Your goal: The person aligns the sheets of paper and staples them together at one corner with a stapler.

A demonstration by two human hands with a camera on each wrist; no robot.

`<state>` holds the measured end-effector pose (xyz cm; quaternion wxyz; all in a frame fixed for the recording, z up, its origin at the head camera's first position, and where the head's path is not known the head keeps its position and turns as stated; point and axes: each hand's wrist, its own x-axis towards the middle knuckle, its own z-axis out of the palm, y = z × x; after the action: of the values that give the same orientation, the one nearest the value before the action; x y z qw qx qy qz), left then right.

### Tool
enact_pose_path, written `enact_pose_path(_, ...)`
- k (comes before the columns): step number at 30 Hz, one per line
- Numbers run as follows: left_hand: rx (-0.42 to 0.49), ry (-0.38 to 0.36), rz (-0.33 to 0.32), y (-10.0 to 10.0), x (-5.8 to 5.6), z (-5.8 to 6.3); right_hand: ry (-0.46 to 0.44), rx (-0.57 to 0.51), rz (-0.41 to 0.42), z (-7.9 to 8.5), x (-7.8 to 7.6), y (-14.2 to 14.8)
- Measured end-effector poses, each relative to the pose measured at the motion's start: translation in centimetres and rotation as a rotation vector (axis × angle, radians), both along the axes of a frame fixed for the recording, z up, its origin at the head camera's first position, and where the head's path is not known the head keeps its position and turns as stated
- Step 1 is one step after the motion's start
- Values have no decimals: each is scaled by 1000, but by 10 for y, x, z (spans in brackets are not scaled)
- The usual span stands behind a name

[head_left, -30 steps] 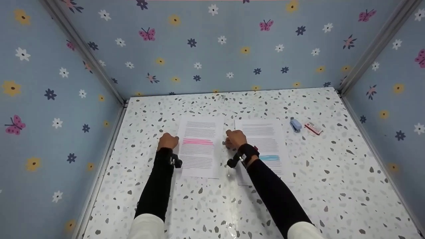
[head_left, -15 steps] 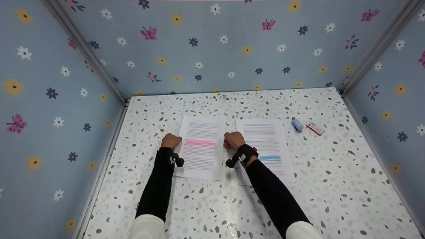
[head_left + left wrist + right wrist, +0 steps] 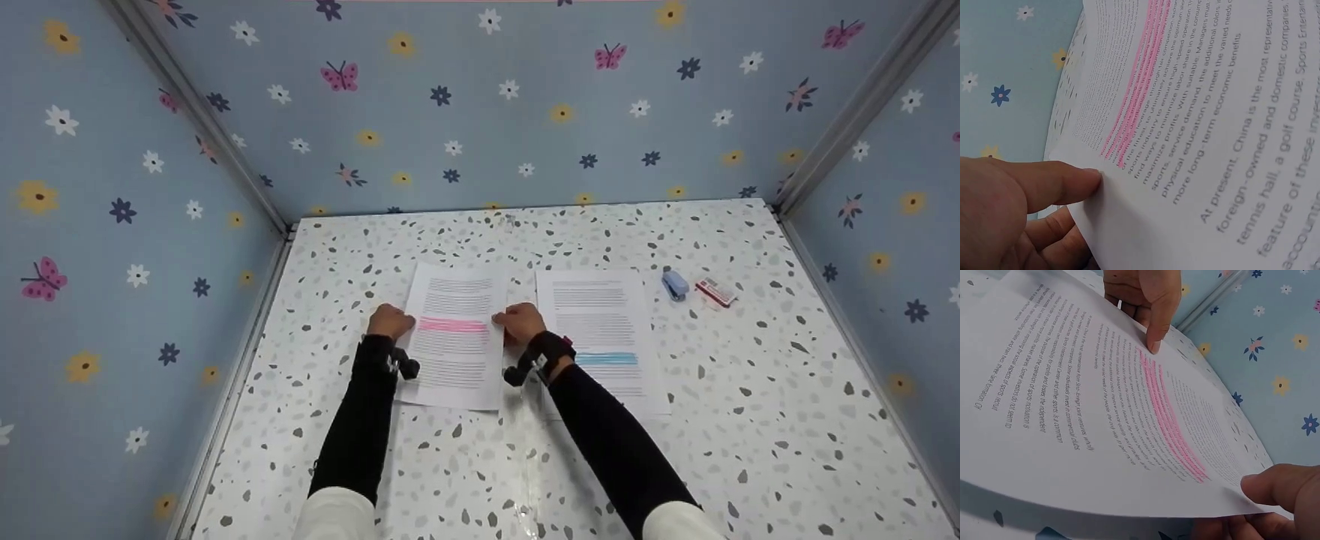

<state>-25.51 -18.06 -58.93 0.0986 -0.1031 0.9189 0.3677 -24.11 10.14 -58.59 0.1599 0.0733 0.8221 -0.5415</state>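
Observation:
A printed sheet of paper (image 3: 453, 367) with pink highlighted lines is held between both hands, its side edges lifted. My left hand (image 3: 390, 321) pinches the left edge, thumb on top and fingers beneath, as the left wrist view shows. On the opposite edge my right hand (image 3: 522, 324) pinches the same way, its thumb (image 3: 1266, 486) on the print side. In the right wrist view the paper bows, with a shadow under its near edge. A second printed sheet (image 3: 600, 322), marked with blue highlighting, lies to the right, partly covered by the right forearm.
A blue stapler (image 3: 675, 286) stands right of the second sheet, beside a small red and white box (image 3: 716, 292). The speckled white table (image 3: 465, 472) meets flower-patterned walls (image 3: 480, 112) at the back and sides.
My right hand has moved left from the gap between the sheets onto the pink-highlighted sheet's right edge and taken hold. That sheet's edges have risen. The left hand keeps its grip.

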Motion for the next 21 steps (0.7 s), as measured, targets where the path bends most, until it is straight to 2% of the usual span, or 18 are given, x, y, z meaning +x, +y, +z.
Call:
enact_pose_path(10, 11, -72, 17, 2, 7, 11, 51, 81, -79, 1, -2, 0)
enact_pose_path(15, 106, -78, 45, 2, 6, 13, 99, 102, -80, 6, -3, 3)
enact_pose_path(21, 245, -57, 70, 2, 3, 20, 124, 27, -134, 16, -7, 6)
